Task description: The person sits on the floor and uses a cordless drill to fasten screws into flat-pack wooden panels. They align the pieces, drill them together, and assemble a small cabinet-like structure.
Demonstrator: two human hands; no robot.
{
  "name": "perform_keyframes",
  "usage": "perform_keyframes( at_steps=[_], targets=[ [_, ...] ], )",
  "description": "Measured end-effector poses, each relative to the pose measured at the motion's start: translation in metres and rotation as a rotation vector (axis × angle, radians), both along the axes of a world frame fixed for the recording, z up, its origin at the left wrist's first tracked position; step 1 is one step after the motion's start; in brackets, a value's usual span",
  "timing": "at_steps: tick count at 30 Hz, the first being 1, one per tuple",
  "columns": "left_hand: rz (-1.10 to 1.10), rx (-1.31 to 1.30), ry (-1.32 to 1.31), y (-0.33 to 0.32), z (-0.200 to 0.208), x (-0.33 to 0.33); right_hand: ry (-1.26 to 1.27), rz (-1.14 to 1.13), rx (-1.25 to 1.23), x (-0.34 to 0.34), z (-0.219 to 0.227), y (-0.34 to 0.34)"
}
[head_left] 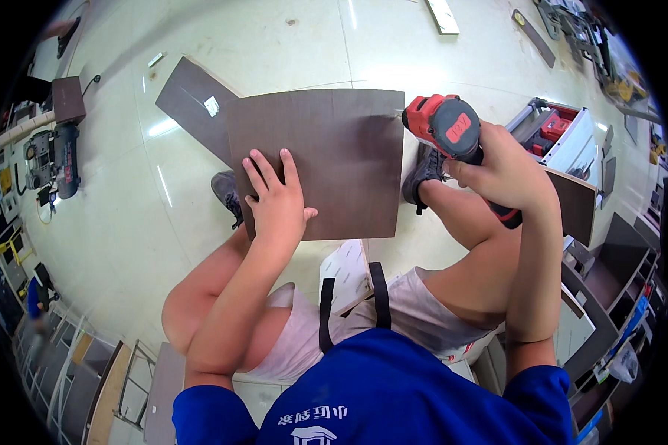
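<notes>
Brown panel [341,170] sits just above frame centre, toward 12 o'clock, between the lower legs. Left forearm [234,311] slants in from 7 o'clock; left hand [278,196] lies palm-down at the panel's 8 o'clock, fingers spread, released, pressing flat rather than gripping. Right forearm [538,274] stands near upright at 4 o'clock, wrist bent inward; right hand [505,167] has fingers wrapped round a red-black drill [453,126], nose pointing to 9 o'clock at the panel's right edge, near the upper corner. Can't tell if it's touching. 1 more brown board [193,104] at 11 o'clock, partly under the panel.
</notes>
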State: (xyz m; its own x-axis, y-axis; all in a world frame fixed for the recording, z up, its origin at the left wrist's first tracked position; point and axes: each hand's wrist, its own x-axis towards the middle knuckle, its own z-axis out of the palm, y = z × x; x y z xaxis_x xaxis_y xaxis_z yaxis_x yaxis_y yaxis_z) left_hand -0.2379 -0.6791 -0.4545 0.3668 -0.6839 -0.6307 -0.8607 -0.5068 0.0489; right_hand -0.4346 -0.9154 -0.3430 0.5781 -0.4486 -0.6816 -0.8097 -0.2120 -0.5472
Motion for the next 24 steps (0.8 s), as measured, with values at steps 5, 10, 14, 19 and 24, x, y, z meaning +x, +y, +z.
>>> perform_keyframes(
  at_steps=[5,10,14,19,24],
  targets=[
    [0.024,0.033,0.008,-0.002,0.001,-0.002,-0.052,-0.17,0.089,-0.029,0.011,-0.007],
    [0.06,-0.012,0.013,0.001,-0.007,-0.004,-0.131,-0.226,-0.079,-0.05,0.0,-0.014],
    [0.063,-0.021,-0.02,-0.001,-0.008,-0.006,-0.198,-0.256,-0.177,-0.048,-0.002,-0.012],
    [0.107,-0.327,0.101,0.001,0.022,-0.02,-0.241,-0.204,-0.149,-0.046,-0.004,-0.008],
    [0.003,-1.062,1.134,-0.012,0.182,-0.105,-0.2,-0.175,-0.186,-0.062,-0.014,-0.013]
  ],
)
